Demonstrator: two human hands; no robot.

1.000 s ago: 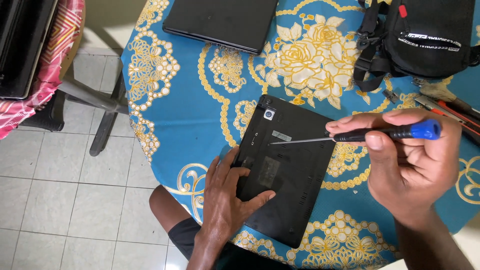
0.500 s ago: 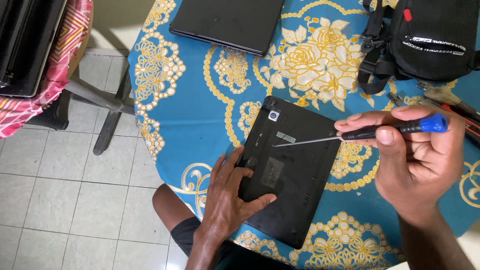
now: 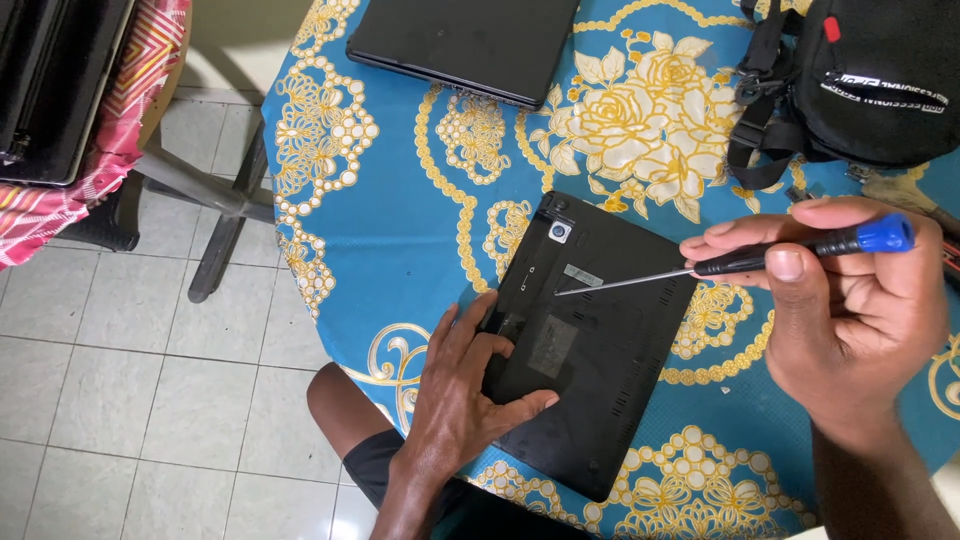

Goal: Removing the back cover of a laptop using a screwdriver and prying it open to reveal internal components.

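Note:
A small black laptop [image 3: 610, 350] lies upside down on a blue tablecloth with yellow flowers [image 3: 420, 190]. My left hand [image 3: 465, 395] presses flat on its lower left corner, fingers spread. My right hand [image 3: 850, 310] grips a screwdriver [image 3: 760, 258] with a black and blue handle. Its thin metal shaft points left, and the tip rests on the laptop's underside near a small label.
A second closed black laptop [image 3: 465, 40] lies at the table's far edge. A black bag with straps [image 3: 860, 85] sits at the top right, with tools beside it. A chair [image 3: 90, 120] with a pink patterned cloth stands left on the tiled floor. My knee shows below the table.
The view has shifted slightly. My right hand and the screwdriver have stayed over the laptop, with the tip a little lower on the case. My left hand has not moved.

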